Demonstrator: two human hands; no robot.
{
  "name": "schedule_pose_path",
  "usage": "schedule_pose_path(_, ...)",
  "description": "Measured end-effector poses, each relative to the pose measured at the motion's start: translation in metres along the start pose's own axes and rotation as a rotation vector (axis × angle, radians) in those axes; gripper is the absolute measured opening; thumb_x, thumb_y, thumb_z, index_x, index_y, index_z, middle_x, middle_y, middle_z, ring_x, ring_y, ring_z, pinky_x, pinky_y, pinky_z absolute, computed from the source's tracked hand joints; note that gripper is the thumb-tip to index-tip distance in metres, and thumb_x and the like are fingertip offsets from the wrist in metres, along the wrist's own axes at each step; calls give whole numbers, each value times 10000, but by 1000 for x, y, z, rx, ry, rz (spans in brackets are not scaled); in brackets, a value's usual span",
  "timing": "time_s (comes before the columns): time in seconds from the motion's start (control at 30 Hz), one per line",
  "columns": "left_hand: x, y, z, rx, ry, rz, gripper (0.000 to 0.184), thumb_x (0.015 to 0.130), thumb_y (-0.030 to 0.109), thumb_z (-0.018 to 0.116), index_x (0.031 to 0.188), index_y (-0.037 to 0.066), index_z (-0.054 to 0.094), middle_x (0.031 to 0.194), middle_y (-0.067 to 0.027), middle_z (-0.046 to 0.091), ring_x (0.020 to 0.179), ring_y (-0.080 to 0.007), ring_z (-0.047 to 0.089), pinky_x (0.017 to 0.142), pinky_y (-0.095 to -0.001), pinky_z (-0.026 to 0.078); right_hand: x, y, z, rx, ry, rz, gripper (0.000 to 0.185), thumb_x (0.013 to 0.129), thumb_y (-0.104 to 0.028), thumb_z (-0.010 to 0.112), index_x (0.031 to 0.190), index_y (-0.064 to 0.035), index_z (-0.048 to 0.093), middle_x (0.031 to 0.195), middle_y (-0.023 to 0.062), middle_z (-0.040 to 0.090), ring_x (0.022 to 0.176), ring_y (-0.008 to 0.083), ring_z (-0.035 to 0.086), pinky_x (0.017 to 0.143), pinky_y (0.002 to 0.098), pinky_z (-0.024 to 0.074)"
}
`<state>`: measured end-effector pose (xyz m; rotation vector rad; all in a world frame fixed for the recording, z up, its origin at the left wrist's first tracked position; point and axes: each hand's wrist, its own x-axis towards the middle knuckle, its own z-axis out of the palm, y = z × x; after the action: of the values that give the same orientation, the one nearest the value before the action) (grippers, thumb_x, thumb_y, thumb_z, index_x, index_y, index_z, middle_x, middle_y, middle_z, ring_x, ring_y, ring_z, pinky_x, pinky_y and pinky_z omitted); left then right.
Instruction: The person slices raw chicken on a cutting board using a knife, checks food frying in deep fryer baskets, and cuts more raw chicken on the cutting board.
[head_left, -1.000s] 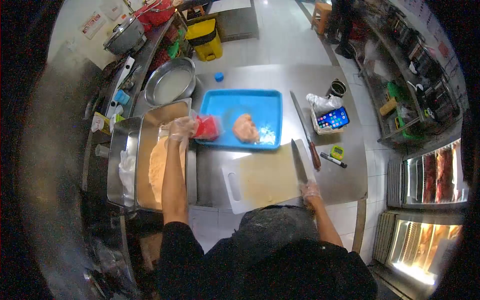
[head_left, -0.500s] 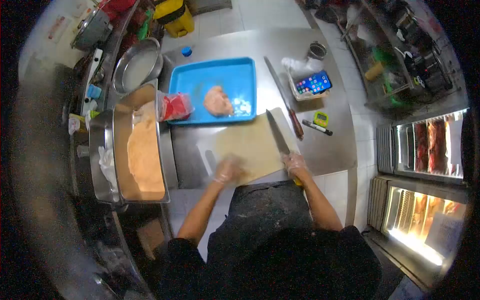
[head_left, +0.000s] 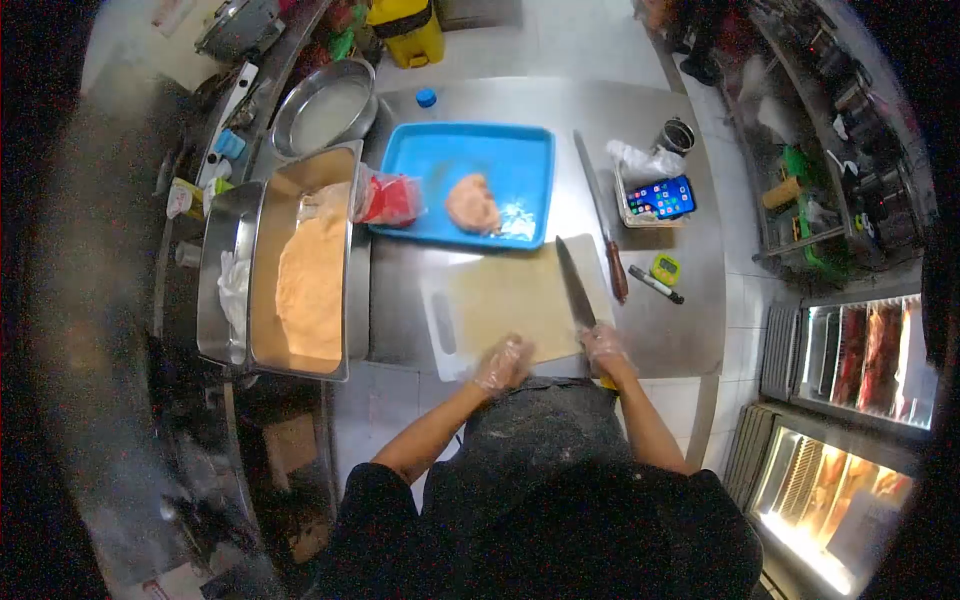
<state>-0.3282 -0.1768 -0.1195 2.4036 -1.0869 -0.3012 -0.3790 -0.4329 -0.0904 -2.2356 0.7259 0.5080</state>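
Firmly gripping chef's knife (head_left: pixel 574 285), right hand (head_left: pixel 604 346) | best aimed beyond fingers (head_left: pixel 594 336), over cutting board (head_left: pixel 500 300) | clear of left hand (head_left: pixel 505 364), cannot tell if closed

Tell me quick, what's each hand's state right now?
Left hand: at the cutting board, blurred; can't tell if open or closed.
Right hand: closed, holding the chef's knife.

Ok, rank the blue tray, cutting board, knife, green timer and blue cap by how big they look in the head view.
1. Blue tray and cutting board: too alike to rank
2. Knife in the right hand
3. Green timer
4. Blue cap
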Motion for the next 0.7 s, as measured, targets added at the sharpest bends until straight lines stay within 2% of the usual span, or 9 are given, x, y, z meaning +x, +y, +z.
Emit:
schedule_pose_path(0.07,4,-5,-2,-146,-23,105,273,760,180,602,1012,76,594,985,-197,565,857,-341,594,698,-434,499,-8,-10,-6,35,10,-2,462,841,-416,536,993,18,587,1019,281,587,993,409,560,851,434,434)
schedule_pose_path(0.1,3,-23,24,-373,-80,9,193,781,148,573,956,78,616,886,-180,577,765,-342,597,675,-432,490,-12,-12,-9,50,16,-1,465,837,-417,539,992,19,586,1021,279,587,992,407,563,847,433,436)
schedule_pose_path(0.2,8,-8,8,-222,-112,81,164,782,113,571,929,73,630,840,-152,605,820,-328,602,716,-424,495,-7,-9,-4,57,8,57,458,837,-407,542,995,20,584,1025,282,582,987,405,564,838,435,438)
schedule_pose_path(0.3,10,-5,-2,-318,-94,5,144,764,128,585,890,78,636,828,-138,612,817,-321,604,705,-426,487,-4,0,5,131,67,39,452,837,-404,542,978,24,588,1025,280,581,977,406,565,825,435,440)
schedule_pose_path(0.4,15,-26,8,-93,-106,91,127,786,147,562,868,84,636,826,-141,612,807,-308,607,690,-421,486,4,15,22,75,227,-106,354,808,-346,581,781,7,579,822,237,599,789,406,584,699,445,474)
schedule_pose_path(0.5,32,-45,-29,-85,277,-149,66,736,120,563,753,59,581,787,-126,602,707,-294,578,647,-431,471,13,33,30,7,172,-167,435,841,-413,540,927,8,602,931,261,598,902,406,575,775,428,457)
schedule_pose_path(0.6,68,-117,-130,-30,731,-516,212,807,242,592,735,47,632,715,-141,618,652,-295,599,618,-414,470,18,38,34,89,134,-85,373,853,-371,536,940,-17,613,929,257,596,899,398,577,772,423,463)
schedule_pose_path(0.67,91,-127,-225,-109,970,-510,337,848,307,596,665,27,640,599,-148,584,541,-283,568,544,-402,458,30,44,47,-73,105,-40,276,859,-279,529,982,-53,628,954,231,609,922,372,588,773,424,473)
schedule_pose_path(0.7,96,-117,-270,-136,854,-646,367,870,322,551,736,-1,662,627,-138,631,559,-299,590,555,-385,441,47,63,61,-222,98,-83,256,857,-251,525,992,-61,630,955,223,614,925,365,593,776,424,478)
